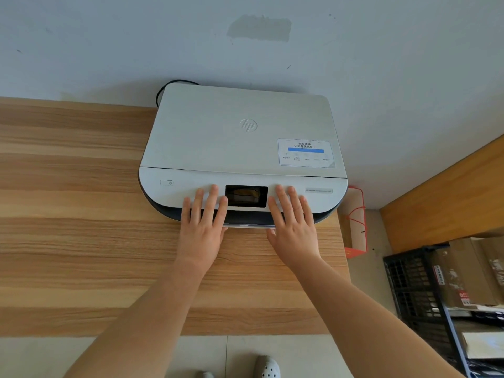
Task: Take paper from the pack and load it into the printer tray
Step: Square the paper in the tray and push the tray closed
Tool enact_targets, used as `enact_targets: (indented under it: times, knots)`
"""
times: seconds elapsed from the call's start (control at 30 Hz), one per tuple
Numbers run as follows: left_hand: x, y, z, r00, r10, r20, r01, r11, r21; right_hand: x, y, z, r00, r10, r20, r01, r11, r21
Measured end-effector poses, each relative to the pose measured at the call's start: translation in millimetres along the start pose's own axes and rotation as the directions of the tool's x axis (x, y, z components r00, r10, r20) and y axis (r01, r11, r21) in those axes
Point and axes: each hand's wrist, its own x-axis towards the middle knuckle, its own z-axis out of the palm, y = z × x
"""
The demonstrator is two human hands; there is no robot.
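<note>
Two hands lay flat on the front panel of the printer [242, 148], and neither held anything. Well to the left of the left fingers [207, 200] the wooden tabletop [76, 186] ran bare, with the printer's power button [167, 183] on the panel between that bare wood and the fingers. The left hand [200, 230] rested palm down, its fingers spread and straight, tips on the white panel and thumb down by the dark lower front, which reads as bracing the machine or feeling for the tray rather than gripping. Between the two sets of fingers sat the dark display screen [246, 195], left uncovered, and just below it a thin pale edge [251, 226] showed at the printer's base, probably the tray's lip; whether it was closed or slightly out could not be told. The right hand [293, 230] mirrored the left, right fingers [289, 203] splayed and open on the panel. Symmetric placement suggested an even push or pull, so the tray would slide straight. No paper pack appeared anywhere in view, so paper was not yet in hand. Far right of the right fingers, off the tabletop, stood a red-handled paper bag [356, 222] on the floor and a black crate [414, 290] beside cardboard boxes [469, 276].
</note>
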Motion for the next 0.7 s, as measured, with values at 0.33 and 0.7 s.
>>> enact_targets:
  times: [0.33,0.7]
  knots:
    - [0.6,-6.6,18.2,0.994,0.037,-0.099,-0.036,0.999,0.014,4.4,4.9,17.8,0.989,-0.050,-0.139,0.045,0.998,-0.034]
    - [-4.5,-4.7,-29.1,0.995,0.021,0.098,-0.013,0.997,-0.081,-1.8,-1.4,-25.7,0.995,0.006,0.095,-0.008,1.000,0.026]
